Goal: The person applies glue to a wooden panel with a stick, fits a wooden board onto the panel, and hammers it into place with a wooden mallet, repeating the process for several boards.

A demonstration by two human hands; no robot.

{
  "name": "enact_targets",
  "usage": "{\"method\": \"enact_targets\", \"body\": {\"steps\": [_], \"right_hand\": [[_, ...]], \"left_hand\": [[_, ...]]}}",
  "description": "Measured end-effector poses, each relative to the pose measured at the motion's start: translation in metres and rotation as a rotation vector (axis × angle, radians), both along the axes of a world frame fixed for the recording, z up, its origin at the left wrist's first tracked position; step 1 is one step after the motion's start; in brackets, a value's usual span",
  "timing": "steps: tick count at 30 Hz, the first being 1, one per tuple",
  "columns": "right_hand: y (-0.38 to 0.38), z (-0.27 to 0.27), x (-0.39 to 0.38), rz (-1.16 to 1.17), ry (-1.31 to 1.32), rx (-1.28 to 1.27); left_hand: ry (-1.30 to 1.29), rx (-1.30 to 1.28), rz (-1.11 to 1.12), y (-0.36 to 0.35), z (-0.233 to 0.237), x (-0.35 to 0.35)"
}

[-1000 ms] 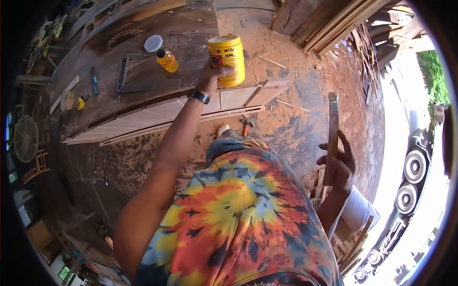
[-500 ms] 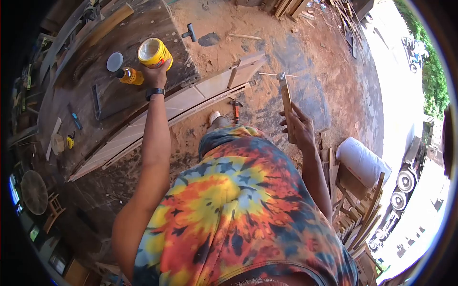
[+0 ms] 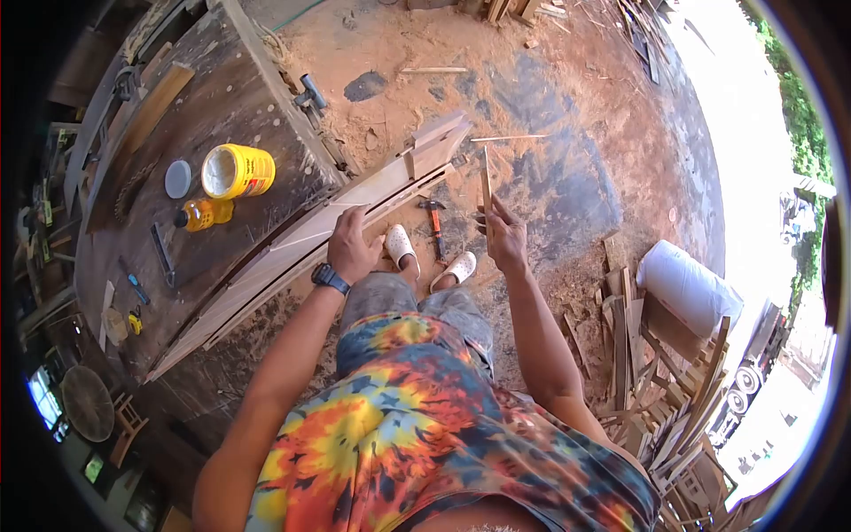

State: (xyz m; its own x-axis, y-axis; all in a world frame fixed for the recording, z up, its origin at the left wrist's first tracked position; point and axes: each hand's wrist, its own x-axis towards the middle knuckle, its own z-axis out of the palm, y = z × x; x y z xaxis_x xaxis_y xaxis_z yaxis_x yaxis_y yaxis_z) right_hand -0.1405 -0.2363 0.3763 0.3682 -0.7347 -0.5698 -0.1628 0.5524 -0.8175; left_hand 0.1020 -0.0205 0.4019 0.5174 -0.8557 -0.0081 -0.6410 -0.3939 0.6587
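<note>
My left hand (image 3: 356,246), with a dark watch on its wrist, is at the edge of the long pale wooden panel (image 3: 297,232); its fingers are bent and partly hidden, and whether they grip the panel is unclear. My right hand (image 3: 505,236) is closed round a thin wooden strip (image 3: 487,177), held upright over the floor. On the dark workbench (image 3: 213,97) stand an open yellow tub (image 3: 248,171) with pale contents and an orange bottle (image 3: 206,215) with a dark cap. A round pale lid (image 3: 178,179) lies beside them.
A hammer (image 3: 435,232) lies on the dusty floor near my feet. A grey tool (image 3: 312,92) is at the bench's edge. To the right are a white roll (image 3: 688,291) and stacked wood offcuts (image 3: 634,341). A blue-handled tool (image 3: 137,287) lies on the bench.
My left hand has let go of the yellow tub and moved down and right to the panel. My right hand has shifted left with the strip. The view has shifted, showing both feet.
</note>
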Motion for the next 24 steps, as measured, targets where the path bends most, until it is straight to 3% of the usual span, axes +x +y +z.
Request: {"method": "enact_targets", "body": {"steps": [3, 5, 11, 16, 19, 21, 24], "right_hand": [[-0.01, -0.05, 0.023, 0.025, 0.027, -0.003], [-0.014, -0.083, 0.035, 0.019, 0.032, -0.012], [-0.018, -0.133, 0.071, -0.074, -0.024, -0.115], [-0.01, -0.173, 0.089, -0.157, -0.109, -0.159], [-0.005, -0.193, 0.099, -0.116, -0.047, -0.36], [-0.003, -0.197, 0.101, -0.074, 0.237, -0.641], [0.001, -0.188, 0.095, -0.059, 0.361, -0.75]], "left_hand": [[-0.219, 0.113, -0.078, -0.043, -0.056, 0.026], [-0.211, 0.111, -0.107, -0.067, -0.089, 0.047], [-0.217, 0.514, -0.011, -0.113, -0.137, 0.071], [-0.163, 0.467, 0.029, -0.12, -0.129, 0.073], [-0.218, 0.512, -0.039, -0.117, -0.127, 0.078], [-0.289, 0.508, -0.099, -0.117, -0.126, 0.08], [-0.234, 0.504, -0.068, -0.12, -0.122, 0.078]]}}
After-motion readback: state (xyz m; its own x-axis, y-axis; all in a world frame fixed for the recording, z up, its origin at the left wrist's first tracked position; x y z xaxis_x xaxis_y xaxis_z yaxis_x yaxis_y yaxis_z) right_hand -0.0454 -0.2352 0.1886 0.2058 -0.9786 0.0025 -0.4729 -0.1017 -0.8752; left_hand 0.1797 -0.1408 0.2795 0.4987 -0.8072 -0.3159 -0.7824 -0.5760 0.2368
